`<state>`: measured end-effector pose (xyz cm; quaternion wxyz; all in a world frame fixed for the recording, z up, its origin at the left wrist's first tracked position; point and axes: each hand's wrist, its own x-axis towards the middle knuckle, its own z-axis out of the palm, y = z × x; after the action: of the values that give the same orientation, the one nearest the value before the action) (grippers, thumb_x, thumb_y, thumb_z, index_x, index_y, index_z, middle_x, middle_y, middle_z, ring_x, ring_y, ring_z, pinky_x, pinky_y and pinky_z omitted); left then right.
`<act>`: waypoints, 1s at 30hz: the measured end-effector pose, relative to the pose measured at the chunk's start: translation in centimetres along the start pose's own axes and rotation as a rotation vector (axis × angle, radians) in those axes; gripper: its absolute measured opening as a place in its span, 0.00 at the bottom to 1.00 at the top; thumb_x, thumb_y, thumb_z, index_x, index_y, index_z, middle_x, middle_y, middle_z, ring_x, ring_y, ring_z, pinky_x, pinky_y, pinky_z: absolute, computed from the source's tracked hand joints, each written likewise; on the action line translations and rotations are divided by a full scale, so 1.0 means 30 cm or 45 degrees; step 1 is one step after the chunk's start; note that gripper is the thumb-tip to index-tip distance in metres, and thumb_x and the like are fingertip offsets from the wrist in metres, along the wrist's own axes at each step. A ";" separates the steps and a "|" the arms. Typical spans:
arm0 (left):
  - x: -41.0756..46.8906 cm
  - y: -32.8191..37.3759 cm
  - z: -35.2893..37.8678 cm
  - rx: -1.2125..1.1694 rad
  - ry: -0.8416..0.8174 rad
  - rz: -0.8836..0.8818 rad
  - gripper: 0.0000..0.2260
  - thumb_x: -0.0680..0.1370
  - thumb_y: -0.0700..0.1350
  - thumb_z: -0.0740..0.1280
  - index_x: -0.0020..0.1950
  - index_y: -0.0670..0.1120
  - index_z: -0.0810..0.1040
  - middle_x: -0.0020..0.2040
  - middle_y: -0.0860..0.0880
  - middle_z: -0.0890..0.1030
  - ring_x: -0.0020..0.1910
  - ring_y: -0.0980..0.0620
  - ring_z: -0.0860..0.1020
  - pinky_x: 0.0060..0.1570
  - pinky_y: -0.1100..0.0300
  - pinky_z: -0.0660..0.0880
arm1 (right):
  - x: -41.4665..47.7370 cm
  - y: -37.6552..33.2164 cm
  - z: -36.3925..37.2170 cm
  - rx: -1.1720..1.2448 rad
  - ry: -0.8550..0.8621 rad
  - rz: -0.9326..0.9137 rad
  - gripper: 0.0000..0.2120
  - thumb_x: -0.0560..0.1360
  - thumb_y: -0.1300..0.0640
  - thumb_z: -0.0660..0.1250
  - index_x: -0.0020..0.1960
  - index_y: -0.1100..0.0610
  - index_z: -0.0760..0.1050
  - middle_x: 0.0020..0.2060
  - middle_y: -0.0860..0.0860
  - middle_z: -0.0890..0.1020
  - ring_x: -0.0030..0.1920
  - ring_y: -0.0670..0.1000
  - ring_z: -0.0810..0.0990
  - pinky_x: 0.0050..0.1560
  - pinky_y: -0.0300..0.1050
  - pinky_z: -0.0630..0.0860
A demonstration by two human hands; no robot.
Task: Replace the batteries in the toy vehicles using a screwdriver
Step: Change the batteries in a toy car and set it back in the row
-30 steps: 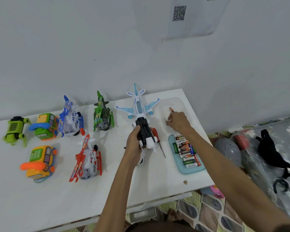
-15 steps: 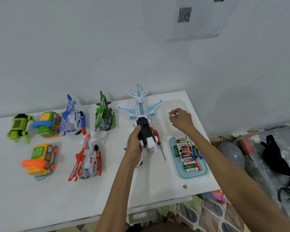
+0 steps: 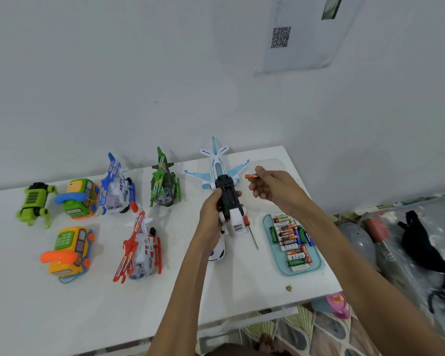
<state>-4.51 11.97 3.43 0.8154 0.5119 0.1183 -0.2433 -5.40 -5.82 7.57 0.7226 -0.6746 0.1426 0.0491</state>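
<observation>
Battery (image 3: 252,176), orange, print unreadable, is pinched in the fingertips of the right hand (image 3: 275,187), just right of the black-and-white toy (image 3: 229,204), which is gripped by the left hand (image 3: 211,214) above the tabletop (image 3: 242,291). "EVEREADY" is read on several cells in the tray (image 3: 317,264). A QR code (image 3: 280,37) is shown on the wall. Three are counted: blue helicopter (image 3: 116,188), green helicopter (image 3: 165,186), red helicopter (image 3: 141,250); also two phone toys (image 3: 70,253) and one plane (image 3: 217,163), partly covered by the toy. A screwdriver (image 3: 252,233) is half hidden behind it
</observation>
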 end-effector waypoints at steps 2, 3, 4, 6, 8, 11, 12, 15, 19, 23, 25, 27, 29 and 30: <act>-0.007 0.009 -0.008 0.022 -0.025 0.021 0.17 0.86 0.49 0.55 0.65 0.42 0.77 0.55 0.42 0.85 0.41 0.43 0.83 0.45 0.49 0.83 | -0.006 -0.004 0.018 0.080 -0.033 0.041 0.18 0.85 0.50 0.60 0.51 0.62 0.81 0.36 0.54 0.82 0.33 0.49 0.78 0.36 0.39 0.73; -0.010 0.013 -0.008 0.035 -0.036 0.028 0.17 0.86 0.49 0.55 0.65 0.42 0.78 0.55 0.42 0.85 0.40 0.43 0.83 0.43 0.50 0.83 | -0.008 -0.003 0.021 0.107 -0.041 0.056 0.17 0.85 0.51 0.60 0.51 0.62 0.81 0.36 0.53 0.82 0.34 0.49 0.77 0.37 0.40 0.73; -0.011 0.019 -0.013 0.046 -0.042 0.035 0.17 0.86 0.49 0.55 0.65 0.42 0.77 0.54 0.42 0.85 0.40 0.44 0.84 0.42 0.51 0.83 | -0.008 -0.002 0.028 0.115 -0.050 0.061 0.16 0.85 0.53 0.61 0.52 0.63 0.81 0.36 0.53 0.82 0.34 0.49 0.77 0.38 0.40 0.73; -0.013 0.023 -0.016 0.066 -0.033 0.037 0.16 0.86 0.49 0.55 0.64 0.42 0.78 0.54 0.43 0.85 0.40 0.44 0.84 0.44 0.49 0.83 | -0.017 -0.001 0.041 0.033 -0.073 0.024 0.13 0.85 0.57 0.61 0.55 0.64 0.82 0.37 0.53 0.82 0.36 0.49 0.77 0.37 0.38 0.75; -0.013 0.022 -0.024 0.071 -0.005 0.034 0.16 0.86 0.49 0.56 0.61 0.43 0.79 0.53 0.42 0.86 0.44 0.42 0.84 0.53 0.41 0.81 | -0.032 -0.003 0.057 -0.134 -0.099 -0.050 0.10 0.83 0.60 0.63 0.57 0.62 0.82 0.41 0.54 0.85 0.38 0.50 0.80 0.38 0.36 0.77; -0.015 0.018 -0.039 0.100 0.040 0.031 0.16 0.85 0.51 0.58 0.63 0.44 0.80 0.54 0.42 0.86 0.51 0.41 0.85 0.59 0.40 0.79 | -0.058 -0.002 0.085 -0.528 -0.118 -0.180 0.10 0.81 0.61 0.67 0.59 0.55 0.83 0.48 0.51 0.87 0.41 0.47 0.86 0.42 0.38 0.80; -0.017 0.016 -0.043 0.094 0.042 0.024 0.16 0.85 0.51 0.58 0.65 0.44 0.78 0.53 0.41 0.86 0.49 0.41 0.85 0.56 0.43 0.81 | -0.061 0.003 0.092 -0.719 -0.095 -0.264 0.11 0.81 0.61 0.66 0.60 0.52 0.83 0.48 0.49 0.86 0.40 0.47 0.86 0.43 0.41 0.81; -0.030 0.021 -0.050 0.074 0.051 -0.008 0.16 0.86 0.51 0.57 0.67 0.44 0.77 0.52 0.43 0.86 0.45 0.41 0.85 0.44 0.50 0.83 | -0.065 0.011 0.112 -1.224 -0.051 -0.441 0.17 0.82 0.61 0.60 0.63 0.46 0.82 0.49 0.50 0.83 0.40 0.48 0.81 0.57 0.44 0.73; -0.032 0.016 -0.059 0.060 0.090 -0.010 0.18 0.86 0.51 0.57 0.69 0.43 0.76 0.54 0.44 0.86 0.44 0.43 0.85 0.40 0.54 0.81 | -0.075 -0.006 0.124 -1.357 -0.016 -0.394 0.19 0.83 0.62 0.56 0.61 0.47 0.82 0.48 0.49 0.78 0.39 0.43 0.73 0.61 0.44 0.68; -0.036 0.014 -0.067 0.051 0.075 -0.033 0.16 0.86 0.50 0.57 0.64 0.43 0.79 0.50 0.44 0.87 0.41 0.44 0.85 0.37 0.54 0.82 | -0.083 -0.011 0.136 -1.118 -0.029 -0.203 0.16 0.83 0.61 0.56 0.55 0.50 0.82 0.48 0.48 0.85 0.36 0.49 0.85 0.57 0.49 0.78; -0.039 0.013 -0.067 0.054 0.075 -0.014 0.17 0.86 0.50 0.57 0.64 0.43 0.79 0.51 0.44 0.87 0.42 0.43 0.85 0.43 0.52 0.82 | -0.088 -0.010 0.134 -0.969 -0.033 -0.090 0.12 0.82 0.59 0.58 0.54 0.51 0.80 0.44 0.51 0.85 0.35 0.50 0.87 0.45 0.46 0.84; -0.043 0.014 -0.068 0.043 0.081 -0.001 0.18 0.86 0.50 0.56 0.66 0.42 0.78 0.54 0.44 0.86 0.44 0.43 0.85 0.48 0.50 0.81 | -0.090 -0.007 0.131 -0.981 -0.035 -0.081 0.12 0.82 0.59 0.59 0.55 0.48 0.79 0.42 0.52 0.85 0.36 0.51 0.86 0.41 0.44 0.83; -0.047 0.016 -0.068 0.029 0.100 -0.004 0.18 0.86 0.50 0.56 0.68 0.41 0.77 0.55 0.43 0.86 0.45 0.42 0.84 0.45 0.51 0.82 | -0.092 -0.010 0.131 -0.998 -0.044 -0.088 0.17 0.83 0.60 0.57 0.61 0.43 0.79 0.41 0.50 0.84 0.38 0.51 0.84 0.43 0.45 0.83; -0.049 0.017 -0.068 0.030 0.102 -0.007 0.18 0.86 0.50 0.56 0.68 0.41 0.76 0.55 0.43 0.86 0.45 0.43 0.84 0.43 0.52 0.82 | -0.093 -0.013 0.134 -0.967 -0.050 -0.069 0.20 0.83 0.61 0.55 0.62 0.43 0.80 0.41 0.48 0.83 0.38 0.50 0.82 0.44 0.45 0.83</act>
<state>-5.39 14.38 3.55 0.8032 0.5305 0.1493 -0.2263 -7.39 -1.54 8.90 0.4248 -0.8968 0.0825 0.0920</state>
